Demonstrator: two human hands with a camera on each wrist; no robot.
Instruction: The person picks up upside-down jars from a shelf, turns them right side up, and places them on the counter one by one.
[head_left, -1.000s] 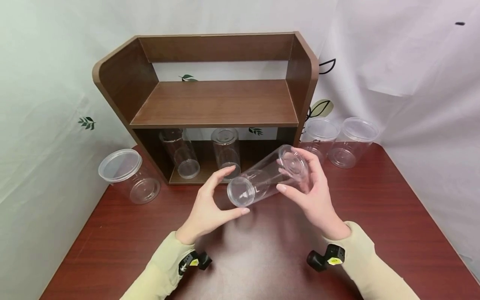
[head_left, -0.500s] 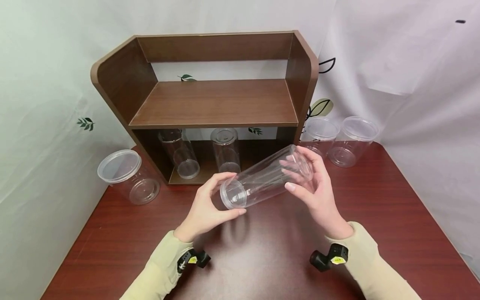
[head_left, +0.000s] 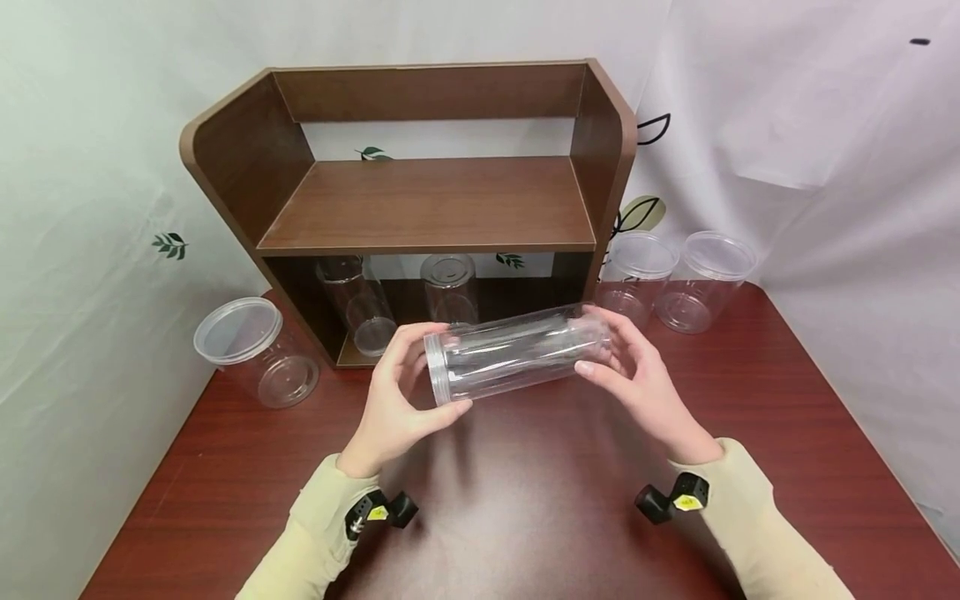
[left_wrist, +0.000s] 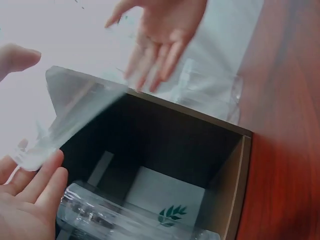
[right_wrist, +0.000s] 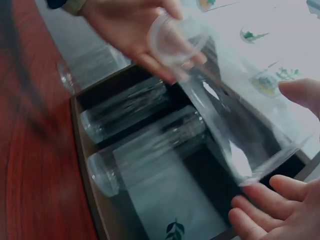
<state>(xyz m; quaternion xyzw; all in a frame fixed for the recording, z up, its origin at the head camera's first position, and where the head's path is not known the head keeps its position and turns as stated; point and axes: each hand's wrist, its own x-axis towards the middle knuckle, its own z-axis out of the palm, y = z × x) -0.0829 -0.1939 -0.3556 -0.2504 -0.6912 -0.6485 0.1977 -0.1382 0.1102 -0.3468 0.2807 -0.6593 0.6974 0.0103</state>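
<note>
A tall clear plastic jar (head_left: 521, 354) is held nearly level above the table, in front of the wooden shelf unit (head_left: 435, 204). My left hand (head_left: 386, 421) grips its lidded end, thumb below and fingers on the far side. At the other end my right hand (head_left: 648, 387) holds the jar's base between thumb and fingers. The right wrist view shows the jar (right_wrist: 222, 132) stretching between both hands, overlapping the shelf opening. Two similar tall jars stand in the lower compartment, one on the left (head_left: 360, 308) and one near the middle (head_left: 450, 287), partly hidden behind the held jar.
A short wide jar (head_left: 258, 358) with a translucent lid stands left of the shelf unit. Two more lidded jars, a nearer one (head_left: 637, 262) and an outer one (head_left: 708, 275), stand to its right. The reddish table (head_left: 525, 508) meets white curtains printed with leaves.
The jar has swung from slanting to almost level, its lidded end turning leftward. My left hand has closed in on that end and moved slightly left; my right hand has shifted slightly right.
</note>
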